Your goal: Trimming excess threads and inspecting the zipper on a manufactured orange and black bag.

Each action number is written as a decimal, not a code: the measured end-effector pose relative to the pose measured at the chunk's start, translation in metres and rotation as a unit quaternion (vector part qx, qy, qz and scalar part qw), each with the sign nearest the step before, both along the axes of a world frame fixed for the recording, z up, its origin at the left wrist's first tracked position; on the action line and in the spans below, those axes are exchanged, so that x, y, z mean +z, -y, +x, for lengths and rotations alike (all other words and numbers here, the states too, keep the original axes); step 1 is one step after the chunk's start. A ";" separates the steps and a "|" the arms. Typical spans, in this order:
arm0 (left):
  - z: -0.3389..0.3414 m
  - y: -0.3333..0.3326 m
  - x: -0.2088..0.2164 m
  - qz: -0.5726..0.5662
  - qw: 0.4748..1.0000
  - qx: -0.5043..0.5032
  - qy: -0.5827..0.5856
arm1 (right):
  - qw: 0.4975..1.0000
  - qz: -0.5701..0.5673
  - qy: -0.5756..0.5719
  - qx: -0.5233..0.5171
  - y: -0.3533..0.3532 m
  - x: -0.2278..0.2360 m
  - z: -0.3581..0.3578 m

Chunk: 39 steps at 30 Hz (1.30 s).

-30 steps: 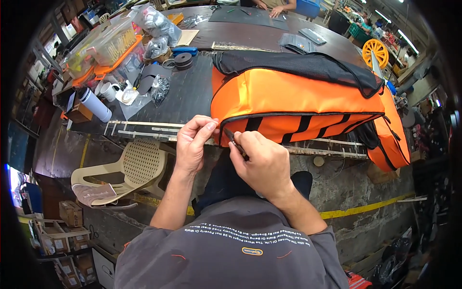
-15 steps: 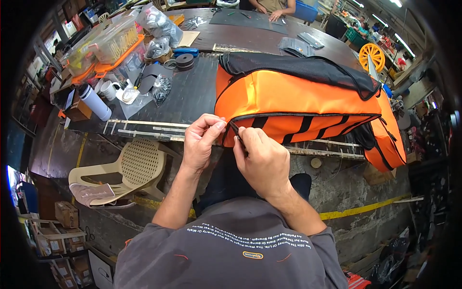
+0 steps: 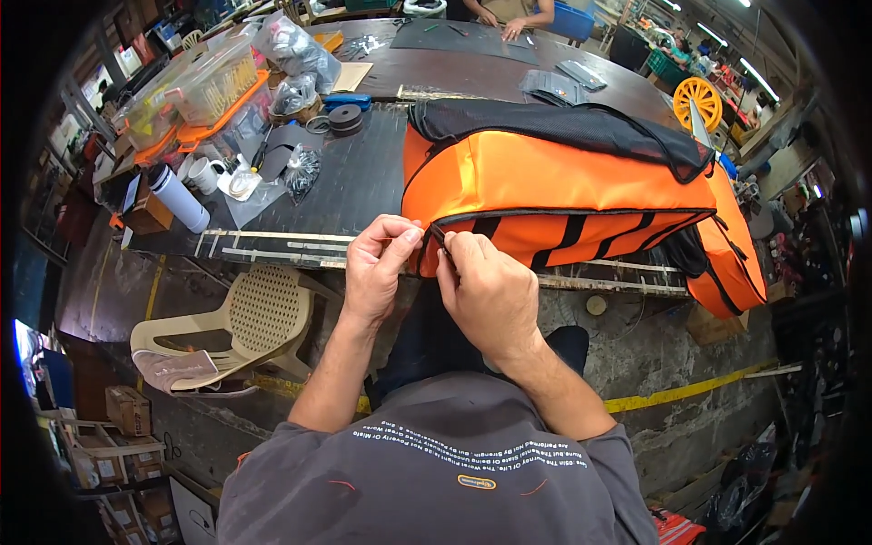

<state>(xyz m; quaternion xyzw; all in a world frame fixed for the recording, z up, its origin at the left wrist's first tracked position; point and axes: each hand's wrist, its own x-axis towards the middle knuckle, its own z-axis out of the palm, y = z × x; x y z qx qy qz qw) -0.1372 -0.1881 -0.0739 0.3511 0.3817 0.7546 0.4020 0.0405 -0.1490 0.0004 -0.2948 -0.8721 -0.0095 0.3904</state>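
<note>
Our left hand (image 3: 375,268) pinches beside the orange bag (image 3: 563,173), on what unclear, our right hand (image 3: 493,295) grips a dark tool (image 3: 439,235)

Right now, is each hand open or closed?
Left hand: closed in a pinch by the orange bag; anything held is unclear.
Right hand: closed, holding a small dark tool, mostly hidden.

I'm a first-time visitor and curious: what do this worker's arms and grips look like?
These are a person's own arms. Short dark grey sleeves leave the forearms bare. The left grip and right grip are ungloved hands; no watch or cables show.
</note>
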 end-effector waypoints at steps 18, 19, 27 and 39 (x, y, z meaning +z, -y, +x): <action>0.009 0.016 -0.018 -0.024 0.927 0.194 -0.321 | 0.994 0.019 -0.103 0.036 -0.028 -0.015 0.020; 0.014 0.020 -0.020 -0.014 0.893 0.216 -0.395 | 0.994 0.005 -0.105 0.025 -0.034 -0.018 0.028; -0.002 -0.001 -0.014 -0.019 0.904 0.241 -0.353 | 0.976 -0.080 -0.167 -0.117 -0.064 -0.034 0.103; -0.106 -0.203 0.098 -0.237 0.719 0.188 -0.626 | 0.920 -0.103 -0.272 -0.263 -0.083 -0.024 0.218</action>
